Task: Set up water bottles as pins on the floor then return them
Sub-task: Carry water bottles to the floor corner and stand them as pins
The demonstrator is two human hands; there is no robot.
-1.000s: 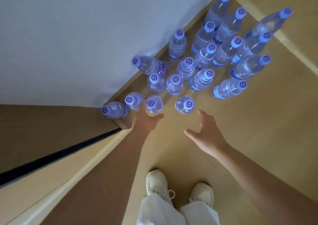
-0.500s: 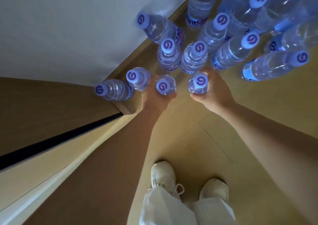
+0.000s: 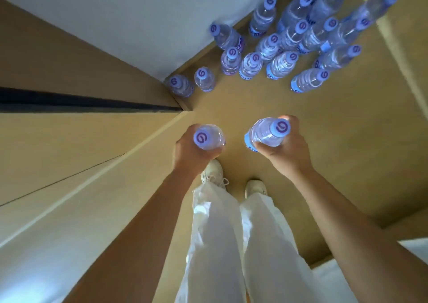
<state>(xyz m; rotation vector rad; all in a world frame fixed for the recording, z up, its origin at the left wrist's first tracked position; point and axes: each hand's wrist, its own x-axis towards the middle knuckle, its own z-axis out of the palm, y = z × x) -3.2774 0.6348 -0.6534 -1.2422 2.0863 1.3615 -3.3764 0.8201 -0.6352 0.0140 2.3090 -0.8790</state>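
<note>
My left hand (image 3: 192,153) grips a clear water bottle (image 3: 208,137) with a blue cap, held upright above the floor. In my right hand (image 3: 286,150) is a second water bottle (image 3: 268,132), tilted a little to the right. Both are lifted in front of my feet. Several more capped bottles (image 3: 278,64) stand on the tan floor ahead, grouped along the white wall (image 3: 139,13). The two nearest the corner (image 3: 203,79) stand apart from the main group.
A tan wall corner with a dark gap (image 3: 92,101) juts in from the left. My white shoes (image 3: 213,170) and white trousers are directly below my hands. Bare floor (image 3: 347,152) stretches to the right.
Both hands reached down, closed around the two front bottles, and have lifted them up and back toward me. The view has pulled away from the group.
</note>
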